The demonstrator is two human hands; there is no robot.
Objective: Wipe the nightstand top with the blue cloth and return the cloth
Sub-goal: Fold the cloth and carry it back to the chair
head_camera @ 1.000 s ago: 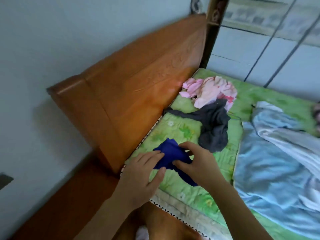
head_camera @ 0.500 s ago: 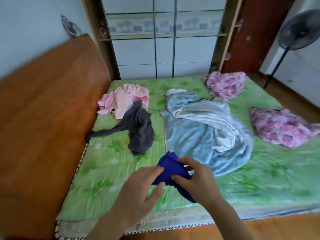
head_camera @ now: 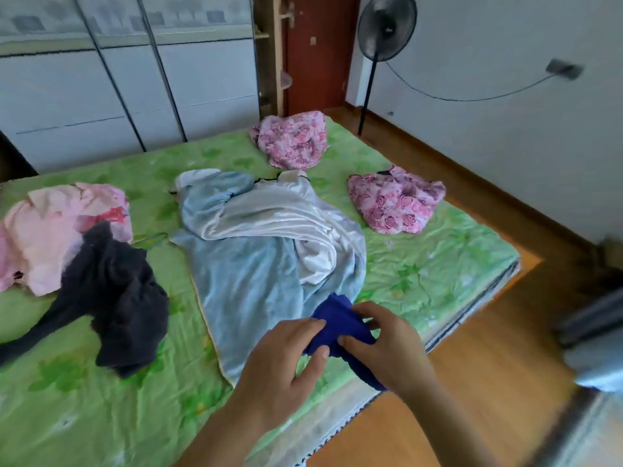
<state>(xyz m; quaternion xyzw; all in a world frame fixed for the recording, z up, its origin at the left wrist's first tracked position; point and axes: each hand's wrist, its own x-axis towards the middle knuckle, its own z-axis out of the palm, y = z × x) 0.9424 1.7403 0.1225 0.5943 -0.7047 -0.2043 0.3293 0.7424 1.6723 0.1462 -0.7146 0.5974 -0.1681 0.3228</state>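
The blue cloth (head_camera: pixel 338 323) is bunched up and held in the air over the near edge of the bed. My left hand (head_camera: pixel 279 362) pinches its left side between thumb and fingers. My right hand (head_camera: pixel 387 345) grips its right side, and a tail of the cloth hangs down below that hand. Both hands hide most of the cloth's middle. No nightstand is in view.
The bed with a green floral sheet (head_camera: pixel 438 264) carries a light blue blanket (head_camera: pixel 256 264), a dark garment (head_camera: pixel 114 298), a pink garment (head_camera: pixel 60 227) and two pink floral pieces (head_camera: pixel 396 200). A standing fan (head_camera: pixel 384 25) is by the door. Wooden floor (head_camera: pixel 472 382) lies to the right.
The view has swung right, from the headboard to across the bed and toward the floor and fan. Both hands have kept hold of the blue cloth throughout.
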